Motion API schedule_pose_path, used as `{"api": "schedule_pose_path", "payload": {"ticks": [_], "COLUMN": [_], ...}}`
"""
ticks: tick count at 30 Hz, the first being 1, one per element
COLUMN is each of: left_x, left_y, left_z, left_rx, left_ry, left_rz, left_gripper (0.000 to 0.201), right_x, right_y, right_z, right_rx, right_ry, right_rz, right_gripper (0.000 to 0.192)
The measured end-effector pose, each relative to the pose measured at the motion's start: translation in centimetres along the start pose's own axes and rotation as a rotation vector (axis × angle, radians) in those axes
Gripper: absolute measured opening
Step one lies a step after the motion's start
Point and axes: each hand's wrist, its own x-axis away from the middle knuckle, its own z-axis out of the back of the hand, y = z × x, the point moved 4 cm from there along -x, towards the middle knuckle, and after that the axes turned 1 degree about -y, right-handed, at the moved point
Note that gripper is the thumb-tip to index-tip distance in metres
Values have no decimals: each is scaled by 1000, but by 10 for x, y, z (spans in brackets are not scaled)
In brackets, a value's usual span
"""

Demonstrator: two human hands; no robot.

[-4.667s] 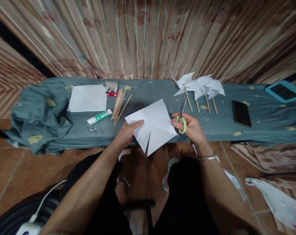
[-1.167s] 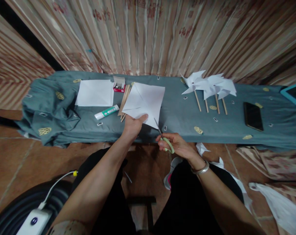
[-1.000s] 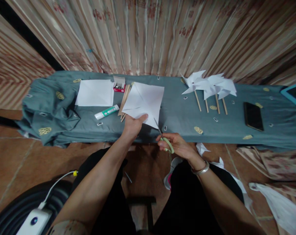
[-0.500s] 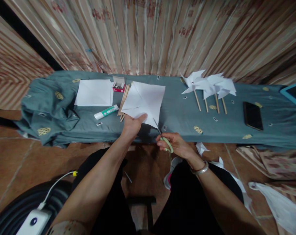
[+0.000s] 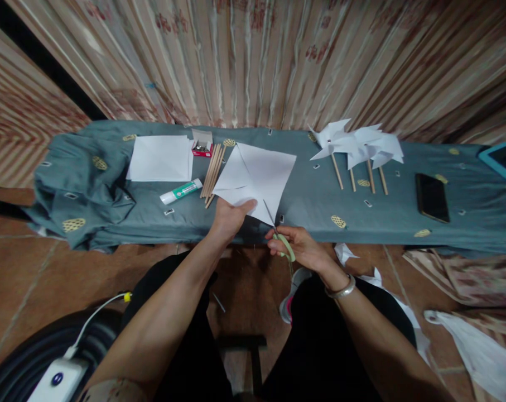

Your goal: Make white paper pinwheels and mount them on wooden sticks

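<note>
My left hand [image 5: 230,218] grips the near edge of a white square paper sheet [image 5: 259,174], creased along its diagonals, and holds it over the teal-covered bench [image 5: 303,192]. In my right hand [image 5: 298,247] are scissors with pale green handles [image 5: 283,242]. Their blades point up and to the left at the sheet's lower corner. Both forearms reach forward from my lap.
On the bench lie a stack of white paper [image 5: 160,158], a glue stick [image 5: 181,191], wooden sticks [image 5: 212,171], a small red box [image 5: 202,147], several finished paper pinwheels [image 5: 357,146], a black phone [image 5: 432,197] and a blue tablet [image 5: 504,157]. Paper scraps [image 5: 347,254] lie on the tiled floor.
Since 4.7 s ago I turned the sheet and raised it over the bench, and the scissors moved from its right side to below it. In the last half second the sheet shifted slightly right.
</note>
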Motion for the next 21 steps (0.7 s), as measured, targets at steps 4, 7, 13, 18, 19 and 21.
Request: {"api": "schedule_pose_path", "payload": {"ticks": [4,7,13,18,19,21], "left_x": [0,0,0,0,1,3], "left_y": [0,1,2,3,3,2], "left_z": [1,1,1,1,0,-1], "left_rx": [-20,-31,-16,-20,-23,-27], "left_ry": [9,7,15,13,9,-13], "left_rz": [11,-1,-12,-4,2,10], "left_gripper": [48,48,49,48,46,41], "right_x": [-1,-2,-3,-2,-1,0], "right_y": [3,5,8,5,3,0], "right_z": [0,0,2,1,1,0], "right_rx": [-37,-45,-37,-42,-35,-20], "right_ry": [15,28,22,22,19,18], "right_rz": [-12,-5,21,2,-3,-7], "right_gripper": [45,47,46,47,46,45]}}
